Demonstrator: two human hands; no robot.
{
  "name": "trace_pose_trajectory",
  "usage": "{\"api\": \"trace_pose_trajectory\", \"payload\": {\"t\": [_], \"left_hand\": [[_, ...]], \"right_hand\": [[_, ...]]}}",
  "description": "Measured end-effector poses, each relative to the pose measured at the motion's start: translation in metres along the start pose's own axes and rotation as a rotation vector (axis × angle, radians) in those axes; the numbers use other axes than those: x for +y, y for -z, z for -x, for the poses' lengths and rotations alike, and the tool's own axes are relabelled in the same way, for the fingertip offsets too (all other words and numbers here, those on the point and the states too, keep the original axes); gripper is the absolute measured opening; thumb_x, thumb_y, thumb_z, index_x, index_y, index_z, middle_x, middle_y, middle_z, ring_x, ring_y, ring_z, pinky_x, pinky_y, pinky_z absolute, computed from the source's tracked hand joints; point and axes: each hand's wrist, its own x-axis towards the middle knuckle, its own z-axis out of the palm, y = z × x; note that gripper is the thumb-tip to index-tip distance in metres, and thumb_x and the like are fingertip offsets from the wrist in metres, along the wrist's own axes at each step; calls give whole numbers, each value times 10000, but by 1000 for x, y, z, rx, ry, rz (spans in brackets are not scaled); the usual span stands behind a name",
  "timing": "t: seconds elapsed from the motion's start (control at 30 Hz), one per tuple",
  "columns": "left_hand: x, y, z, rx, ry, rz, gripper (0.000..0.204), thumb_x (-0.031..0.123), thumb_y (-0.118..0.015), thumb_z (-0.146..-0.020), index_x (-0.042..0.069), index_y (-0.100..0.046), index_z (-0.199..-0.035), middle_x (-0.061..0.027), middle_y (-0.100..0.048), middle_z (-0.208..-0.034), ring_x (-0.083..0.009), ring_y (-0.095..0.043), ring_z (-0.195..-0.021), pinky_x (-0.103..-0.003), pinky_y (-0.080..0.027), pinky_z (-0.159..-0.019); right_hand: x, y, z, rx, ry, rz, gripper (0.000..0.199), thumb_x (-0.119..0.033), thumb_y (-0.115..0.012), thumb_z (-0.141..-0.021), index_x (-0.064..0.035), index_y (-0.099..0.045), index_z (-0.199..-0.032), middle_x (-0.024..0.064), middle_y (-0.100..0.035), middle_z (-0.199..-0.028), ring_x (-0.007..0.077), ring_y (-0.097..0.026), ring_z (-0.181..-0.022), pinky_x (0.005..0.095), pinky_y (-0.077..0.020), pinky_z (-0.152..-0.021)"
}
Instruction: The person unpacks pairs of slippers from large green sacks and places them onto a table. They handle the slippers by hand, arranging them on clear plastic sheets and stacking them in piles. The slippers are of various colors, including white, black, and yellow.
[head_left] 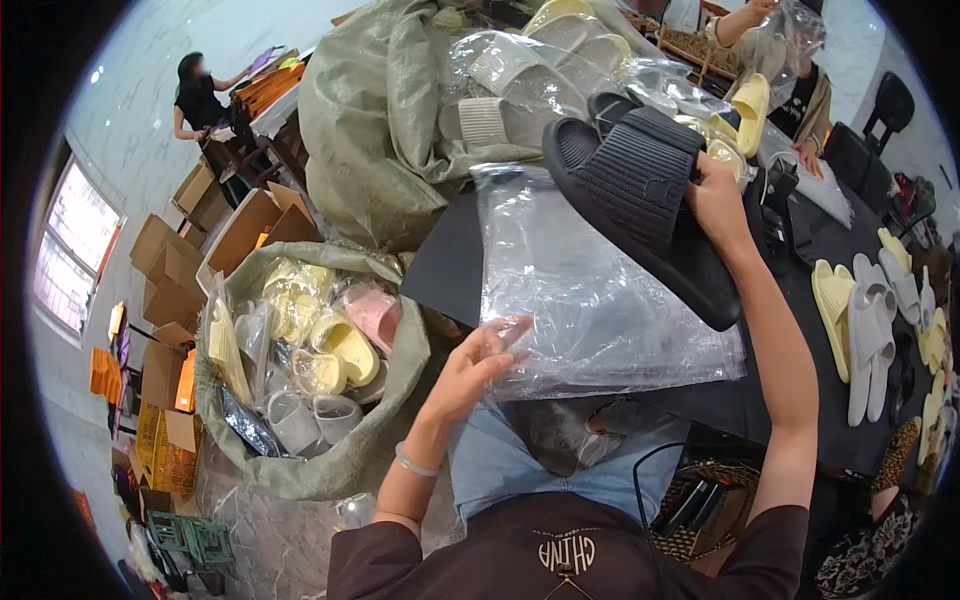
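The right hand (718,200) holds a pair of black slippers (640,200) up above the dark worktop (790,300), its fingers closed around their edge. The left hand (478,365) rests with fingers spread loosely open on the near edge of a stack of clear plastic bags (590,290) lying flat on the worktop, gripping nothing. To the left stands a green sack (330,470) filled with bagged yellow, pink and grey slippers. White and yellow slippers (870,330) lie at the right.
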Motion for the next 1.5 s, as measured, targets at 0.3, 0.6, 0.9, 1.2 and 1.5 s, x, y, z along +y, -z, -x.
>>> {"api": "trace_pose_trajectory", "payload": {"t": [0.3,0.6,0.9,1.2,1.5], "left_hand": [[-32,2,-12,262,97,40,153,-66,-438,-811,-4,-389,-941,-256,-390,-1352,-345,-414,-1277,-365,-445,-956],[-29,8,-5,131,81,-245,828,55,-687,-783,-80,-125,-1376,-269,-367,-1327,-303,-474,-1207,-349,-482,-897],[17,48,-85,546,-180,-1145,461,382,-626,-861,-49,-553,-1007,-171,-618,-967,-209,-627,-876,-337,-493,-710],[14,52,-149,513,-176,-1394,240,290,-567,-870,61,-636,-854,-129,-659,-836,-332,-630,-827,-428,-479,-729],[-30,92,-191,599,-349,-1397,240,195,-493,-922,-42,-532,-912,-185,-627,-736,-309,-642,-615,-384,-505,-583]], "right_hand": [[-14,-67,12,-208,53,342,196,-118,-611,-742,0,-570,-893,212,-634,-890,411,-585,-890,469,-465,-749],[51,-108,30,23,-218,312,212,-123,-622,-763,23,-561,-904,258,-610,-907,452,-557,-918,489,-438,-758],[23,-58,39,63,-87,49,310,-32,-631,-766,7,-593,-1072,228,-633,-991,373,-605,-945,371,-451,-807],[33,-36,112,-141,-62,391,155,-16,-581,-698,20,-492,-819,197,-523,-824,411,-521,-822,471,-415,-702],[56,-34,133,-159,-59,344,173,6,-580,-703,6,-495,-854,172,-520,-818,393,-516,-826,469,-409,-706]]}}
